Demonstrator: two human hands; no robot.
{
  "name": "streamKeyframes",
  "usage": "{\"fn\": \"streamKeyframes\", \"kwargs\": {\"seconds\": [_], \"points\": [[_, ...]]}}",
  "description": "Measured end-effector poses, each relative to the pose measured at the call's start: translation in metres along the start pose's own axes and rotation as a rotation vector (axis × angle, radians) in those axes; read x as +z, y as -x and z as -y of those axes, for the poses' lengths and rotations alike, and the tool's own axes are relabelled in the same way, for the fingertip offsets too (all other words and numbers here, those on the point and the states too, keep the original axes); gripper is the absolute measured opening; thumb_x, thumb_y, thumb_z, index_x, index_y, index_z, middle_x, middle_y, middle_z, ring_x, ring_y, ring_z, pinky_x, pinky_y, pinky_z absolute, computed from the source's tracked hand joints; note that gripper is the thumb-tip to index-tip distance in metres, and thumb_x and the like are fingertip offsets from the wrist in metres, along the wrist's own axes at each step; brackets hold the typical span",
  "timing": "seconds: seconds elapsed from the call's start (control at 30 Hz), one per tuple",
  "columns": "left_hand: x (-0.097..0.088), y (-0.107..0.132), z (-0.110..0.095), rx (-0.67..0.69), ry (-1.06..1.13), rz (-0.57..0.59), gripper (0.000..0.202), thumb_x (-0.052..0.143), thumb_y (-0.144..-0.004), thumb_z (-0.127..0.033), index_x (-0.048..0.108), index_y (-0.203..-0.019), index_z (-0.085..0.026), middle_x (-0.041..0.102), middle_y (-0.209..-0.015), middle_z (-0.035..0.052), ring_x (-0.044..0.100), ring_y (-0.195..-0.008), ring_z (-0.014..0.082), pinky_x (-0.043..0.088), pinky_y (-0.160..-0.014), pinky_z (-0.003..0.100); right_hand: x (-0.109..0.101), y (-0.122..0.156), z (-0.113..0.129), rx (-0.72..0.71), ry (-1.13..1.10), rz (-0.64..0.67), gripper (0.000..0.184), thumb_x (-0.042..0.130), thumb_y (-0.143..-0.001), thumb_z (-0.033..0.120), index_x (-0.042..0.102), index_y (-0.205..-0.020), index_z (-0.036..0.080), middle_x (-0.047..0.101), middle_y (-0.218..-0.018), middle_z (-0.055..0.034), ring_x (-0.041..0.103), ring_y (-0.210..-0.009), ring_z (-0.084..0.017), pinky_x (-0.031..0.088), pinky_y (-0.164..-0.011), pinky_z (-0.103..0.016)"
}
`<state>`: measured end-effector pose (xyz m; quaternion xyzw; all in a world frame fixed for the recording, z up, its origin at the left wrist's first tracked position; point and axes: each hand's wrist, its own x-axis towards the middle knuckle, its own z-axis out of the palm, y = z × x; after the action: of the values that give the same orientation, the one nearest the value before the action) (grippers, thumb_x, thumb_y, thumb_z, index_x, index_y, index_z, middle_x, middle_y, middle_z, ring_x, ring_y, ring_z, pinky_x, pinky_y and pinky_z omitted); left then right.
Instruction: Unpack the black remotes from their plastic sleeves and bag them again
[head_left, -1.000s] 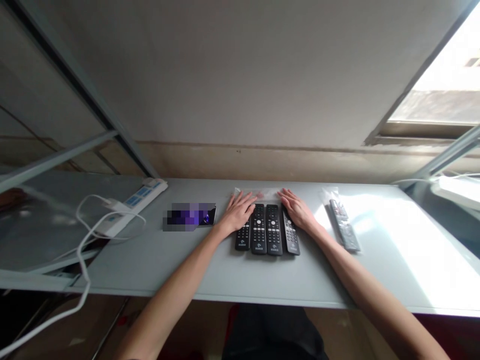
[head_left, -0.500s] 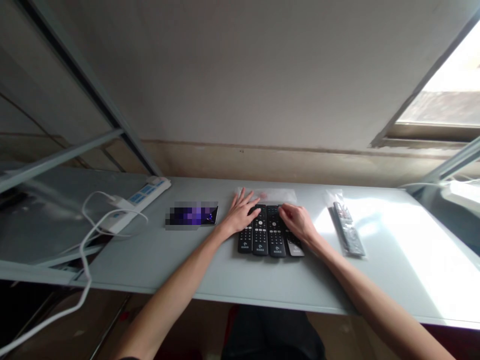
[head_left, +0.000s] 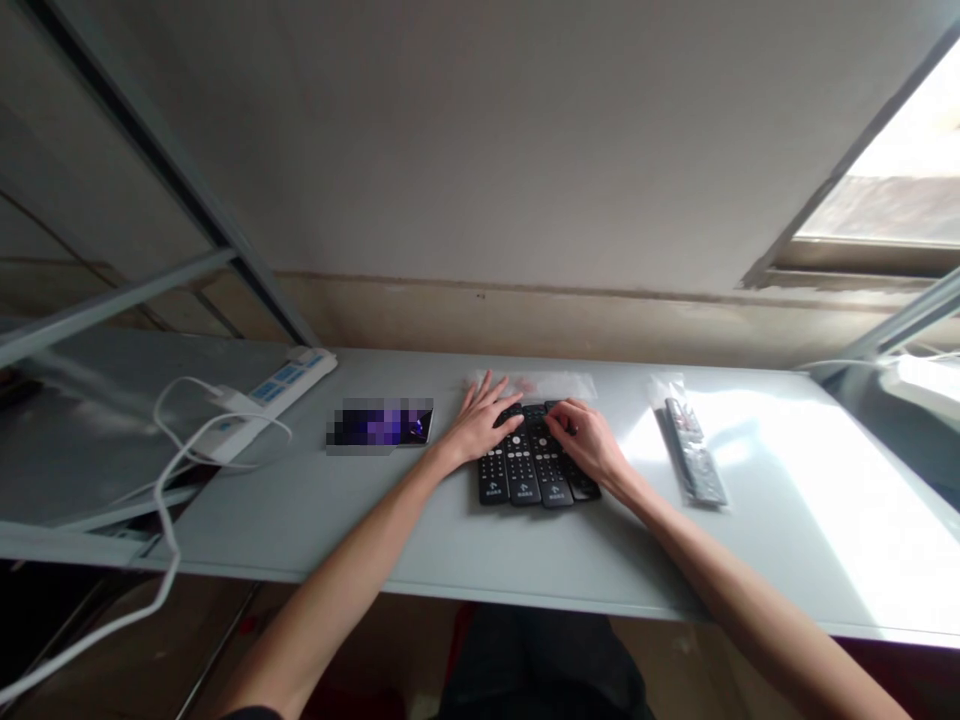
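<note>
Several black remote controls [head_left: 525, 470] lie side by side on the grey table [head_left: 465, 540], long sides touching. My left hand [head_left: 480, 425] rests flat with fingers spread on the far end of the leftmost remote. My right hand [head_left: 589, 440] lies over the far ends of the right-hand remotes, its fingers curled down onto their tops. Just beyond the remotes lies a flat clear plastic bag [head_left: 547, 384], partly under my left fingertips.
A bagged grey remote [head_left: 694, 450] lies to the right. A phone [head_left: 382, 424] sits left of my left hand. Further left is a white power strip [head_left: 281, 382] with a white cable [head_left: 169, 470] trailing off the table edge. Metal shelf posts stand at both sides.
My right hand has slid left from the outer edge of the row onto the tops of the right-hand remotes, fingers curling. The remotes have been pushed closer together. My left hand has barely shifted.
</note>
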<state>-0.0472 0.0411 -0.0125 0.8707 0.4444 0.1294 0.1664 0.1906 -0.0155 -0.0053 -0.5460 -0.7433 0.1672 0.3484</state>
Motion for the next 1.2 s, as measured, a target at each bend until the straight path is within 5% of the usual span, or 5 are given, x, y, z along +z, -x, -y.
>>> {"fn": "streamKeyframes", "kwargs": {"seconds": [0.33, 0.57, 0.93, 1.03, 1.2], "points": [[-0.002, -0.003, 0.001, 0.054, 0.038, -0.148, 0.049, 0.041, -0.112, -0.045, 0.067, -0.147, -0.022, 0.042, -0.172, 0.0096, 0.008, -0.169, 0.0337, 0.009, -0.135, 0.064, -0.079, 0.080, -0.050, 0.219, 0.595, -0.222, 0.049, 0.056, -0.101, 0.042, 0.059, -0.146, 0.021, 0.058, -0.145, -0.0222, 0.056, -0.128, -0.043, 0.050, -0.100, -0.057], [0.006, -0.008, 0.002, 0.144, 0.084, -0.273, 0.044, 0.041, -0.110, -0.039, 0.075, -0.132, -0.023, 0.058, -0.161, 0.0098, 0.023, -0.166, 0.0340, 0.016, -0.133, 0.067, -0.094, 0.133, -0.078, 0.390, 0.578, -0.243, 0.056, 0.047, -0.104, 0.045, 0.052, -0.152, 0.017, 0.065, -0.118, -0.0209, 0.067, -0.097, -0.036, 0.055, -0.083, -0.048], [-0.017, -0.002, -0.027, 0.171, 0.712, -0.260, 0.057, 0.058, -0.103, -0.063, 0.066, -0.143, -0.023, 0.073, -0.140, 0.0121, 0.056, -0.147, 0.0345, 0.034, -0.127, 0.057, -0.088, 0.064, -0.006, 0.135, -0.202, -0.277, 0.072, 0.068, -0.090, 0.028, 0.035, -0.154, 0.029, 0.065, -0.111, -0.0050, 0.067, -0.078, -0.019, 0.053, -0.070, -0.031], [-0.018, 0.003, -0.034, 0.054, 1.099, -0.172, 0.067, 0.066, -0.095, -0.072, 0.068, -0.137, -0.019, 0.079, -0.121, 0.0148, 0.081, -0.101, 0.0316, 0.062, -0.088, 0.041, -0.068, 0.026, 0.002, -0.059, -0.459, -0.017, 0.078, 0.079, -0.085, 0.027, 0.044, -0.155, 0.029, 0.068, -0.109, -0.0038, 0.069, -0.090, -0.020, 0.055, -0.077, -0.031], [-0.016, 0.002, -0.035, -0.149, 1.291, -0.309, 0.044, 0.085, -0.085, -0.056, 0.075, -0.101, -0.016, 0.080, -0.094, 0.0081, 0.076, -0.059, 0.0208, 0.049, -0.044, 0.023, -0.038, -0.011, -0.013, 0.054, -0.864, 0.098, 0.075, 0.095, -0.074, 0.037, 0.065, -0.142, 0.027, 0.074, -0.111, -0.0040, 0.070, -0.092, -0.020, 0.056, -0.074, -0.030]]}}
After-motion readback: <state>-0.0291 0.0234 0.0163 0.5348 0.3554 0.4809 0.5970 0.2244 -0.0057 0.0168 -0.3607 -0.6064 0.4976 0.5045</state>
